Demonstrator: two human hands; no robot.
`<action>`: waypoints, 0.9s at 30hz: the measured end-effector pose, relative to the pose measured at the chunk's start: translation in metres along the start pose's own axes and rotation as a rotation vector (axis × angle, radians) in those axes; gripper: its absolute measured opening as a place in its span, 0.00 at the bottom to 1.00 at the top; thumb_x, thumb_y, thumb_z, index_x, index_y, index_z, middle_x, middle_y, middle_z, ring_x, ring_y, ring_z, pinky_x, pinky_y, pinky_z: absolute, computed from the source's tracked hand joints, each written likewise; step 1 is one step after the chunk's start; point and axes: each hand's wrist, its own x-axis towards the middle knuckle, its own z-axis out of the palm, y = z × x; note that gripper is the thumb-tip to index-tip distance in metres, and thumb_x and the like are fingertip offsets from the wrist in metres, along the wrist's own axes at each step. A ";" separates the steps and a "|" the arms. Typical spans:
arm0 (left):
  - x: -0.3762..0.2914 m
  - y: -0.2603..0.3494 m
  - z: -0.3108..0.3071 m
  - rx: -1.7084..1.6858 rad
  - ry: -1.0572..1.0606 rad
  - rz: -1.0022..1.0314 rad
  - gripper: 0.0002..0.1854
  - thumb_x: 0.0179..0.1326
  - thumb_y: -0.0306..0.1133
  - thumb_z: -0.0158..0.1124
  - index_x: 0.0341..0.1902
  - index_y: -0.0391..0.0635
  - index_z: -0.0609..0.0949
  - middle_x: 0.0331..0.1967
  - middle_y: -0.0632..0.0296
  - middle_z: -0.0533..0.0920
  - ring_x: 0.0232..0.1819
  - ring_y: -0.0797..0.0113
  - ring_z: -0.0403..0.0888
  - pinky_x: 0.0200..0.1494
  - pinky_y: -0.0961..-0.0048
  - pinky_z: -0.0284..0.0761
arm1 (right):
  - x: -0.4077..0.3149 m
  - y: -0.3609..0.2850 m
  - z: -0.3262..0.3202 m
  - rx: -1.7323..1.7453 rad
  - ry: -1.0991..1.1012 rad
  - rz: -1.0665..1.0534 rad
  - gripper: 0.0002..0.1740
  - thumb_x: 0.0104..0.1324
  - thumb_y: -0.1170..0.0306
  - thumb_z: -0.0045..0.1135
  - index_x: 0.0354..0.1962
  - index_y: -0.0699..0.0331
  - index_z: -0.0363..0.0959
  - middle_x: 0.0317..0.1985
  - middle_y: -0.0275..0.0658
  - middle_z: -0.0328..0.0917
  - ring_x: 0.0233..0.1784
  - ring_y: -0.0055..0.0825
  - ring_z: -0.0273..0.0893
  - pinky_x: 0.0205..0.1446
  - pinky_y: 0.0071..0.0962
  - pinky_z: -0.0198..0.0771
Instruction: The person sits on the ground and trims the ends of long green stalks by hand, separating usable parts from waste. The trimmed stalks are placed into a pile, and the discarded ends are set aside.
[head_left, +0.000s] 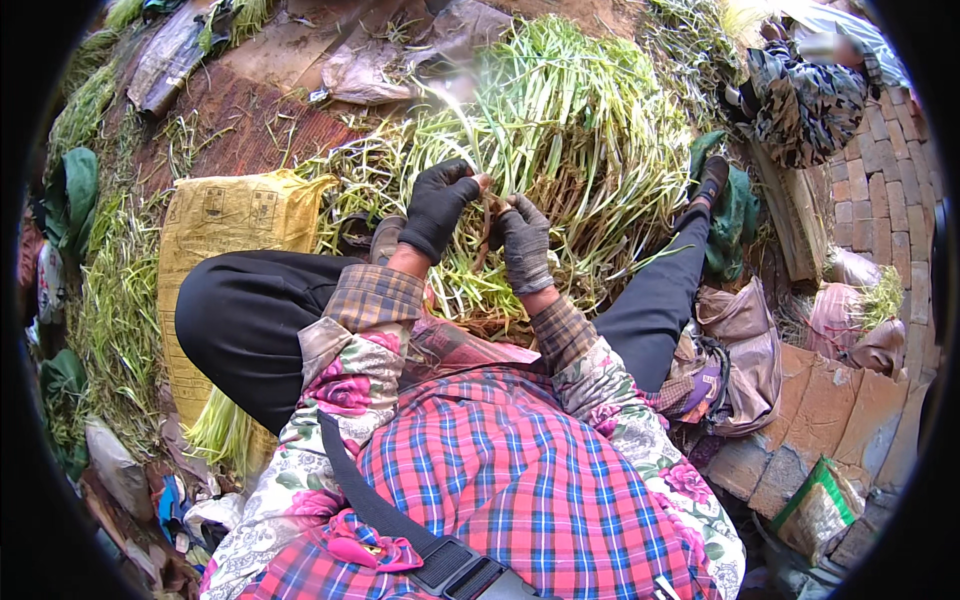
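Note:
My left hand (441, 210), in a black glove with bare fingertips, pinches a long pale green stalk (471, 135) whose leafy end points up and away. Just to the right and nearer my body, my right hand (523, 244), in a worn grey glove, has thumb and forefinger closed at the stalk's lower end. Brownish strands (486, 229) hang there between the hands; whether they are roots or outer skin I cannot tell. Below and beyond both hands lies a large heap of long-leafed green stalks (592, 120), resembling garlic greens or chives, with dry brown matter mixed in.
A yellow woven sack (232, 217) lies by my left knee, with a pale green bunch (221, 431) on its near end. More greens (120, 315) cover the ground at left. A person in camouflage clothing (806, 105) is at upper right, near a wooden beam (787, 214) and brick paving (892, 165).

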 end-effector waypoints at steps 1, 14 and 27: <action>0.001 0.001 0.000 -0.026 0.008 0.008 0.06 0.53 0.28 0.63 0.24 0.41 0.78 0.20 0.71 0.76 0.23 0.81 0.67 0.30 0.80 0.65 | -0.001 0.000 0.000 -0.022 -0.001 0.014 0.07 0.64 0.70 0.51 0.28 0.63 0.72 0.21 0.29 0.71 0.20 0.13 0.67 0.21 0.15 0.61; -0.001 -0.013 0.003 0.109 -0.280 -0.114 0.05 0.57 0.31 0.60 0.28 0.43 0.78 0.18 0.67 0.78 0.18 0.78 0.74 0.20 0.81 0.69 | -0.008 -0.009 -0.052 -0.664 -0.192 0.016 0.10 0.64 0.66 0.51 0.37 0.64 0.71 0.27 0.36 0.74 0.28 0.21 0.71 0.33 0.22 0.72; -0.014 -0.045 0.010 0.694 -0.225 -0.099 0.08 0.52 0.33 0.60 0.25 0.40 0.79 0.21 0.58 0.81 0.21 0.67 0.79 0.27 0.73 0.73 | -0.004 -0.053 -0.056 0.058 0.236 -0.124 0.07 0.62 0.71 0.57 0.34 0.67 0.75 0.24 0.35 0.77 0.22 0.19 0.74 0.25 0.18 0.72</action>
